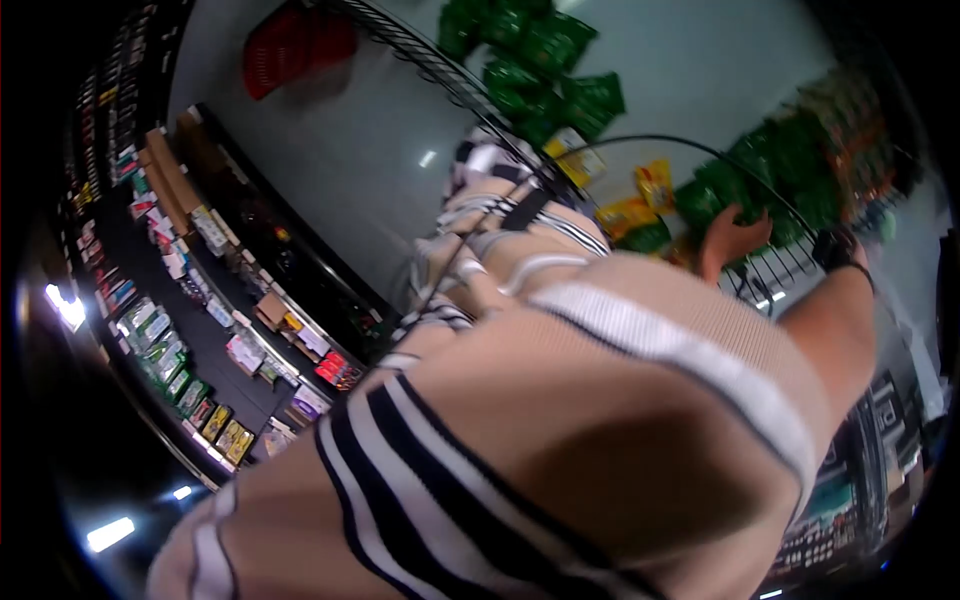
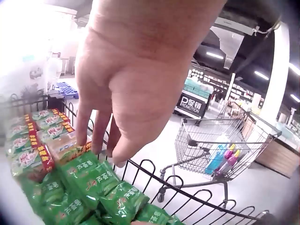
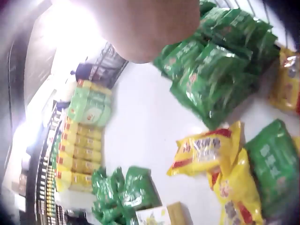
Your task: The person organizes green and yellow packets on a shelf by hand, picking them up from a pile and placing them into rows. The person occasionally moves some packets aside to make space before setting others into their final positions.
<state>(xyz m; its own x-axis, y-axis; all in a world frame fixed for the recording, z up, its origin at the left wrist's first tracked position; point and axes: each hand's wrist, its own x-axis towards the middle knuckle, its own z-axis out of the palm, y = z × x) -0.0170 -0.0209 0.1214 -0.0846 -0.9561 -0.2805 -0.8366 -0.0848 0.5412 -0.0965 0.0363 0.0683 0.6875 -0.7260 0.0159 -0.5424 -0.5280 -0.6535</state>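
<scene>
The left hand [image 2: 126, 93] is being held palm-down over a display bin, its fingers [image 2: 96, 136] hanging nearly straight and slightly apart, with nothing being gripped. The fingertips are being kept just above the green snack packets [image 2: 89, 180]; whether they are touching cannot be told. These packets are lying heaped inside the bin, close against its black wire rim [image 2: 154, 171]. Orange packets and others with red bands [image 2: 28, 140] are lying just beside them, further along the bin.

Of the right hand [image 3: 145, 23], only a blurred part is being shown at the top edge of the right wrist view, so its fingers cannot be judged. Below it, yellow packets [image 3: 206, 150] and more green ones [image 3: 220, 61] are lying on the white tabletop [image 3: 140, 131].

Beyond the wire rim a shopping trolley [image 2: 220, 140] is standing on the floor, with pink and blue bottles [image 2: 224, 157] lying in it. A dark sign reading PROMOTION [image 2: 193, 104] is being displayed further back. Much of the head view is being blocked by a striped garment [image 1: 560, 400], with stocked store shelves [image 1: 180, 330] beside it.
</scene>
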